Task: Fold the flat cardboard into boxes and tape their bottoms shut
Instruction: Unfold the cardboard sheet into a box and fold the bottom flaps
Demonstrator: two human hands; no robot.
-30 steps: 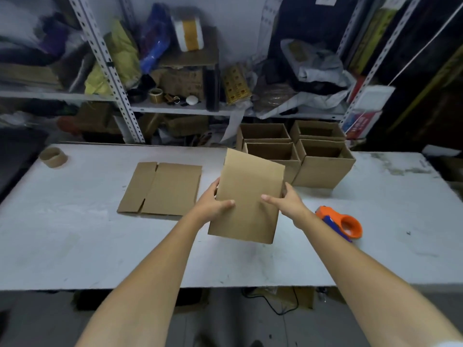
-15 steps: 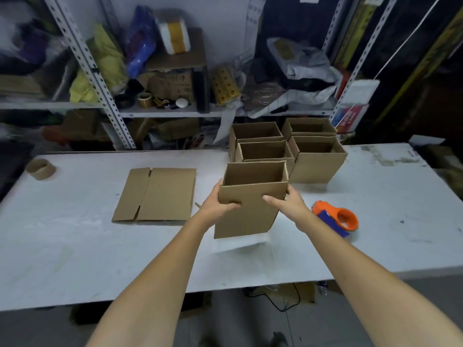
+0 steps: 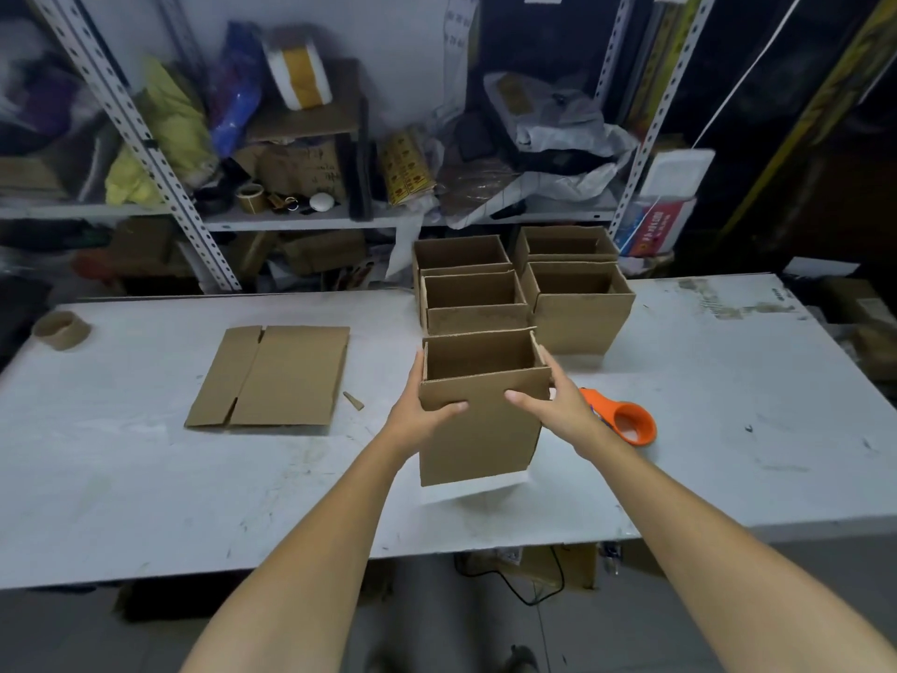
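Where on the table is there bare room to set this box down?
Bare tabletop lies right of the finished boxes and tape dispenser, and along the near left edge below the flat cardboard. It is crowded just beyond the held box, gripped by the left hand and right hand.

The box (image 3: 480,420) has swung upright: a second ago its flat panel faced the camera, and now the open mouth looks up. Both hands (left (image 3: 421,414), right (image 3: 553,405)) have carried it up against the finished boxes (image 3: 577,318), a pale strip showing at its bottom edge.
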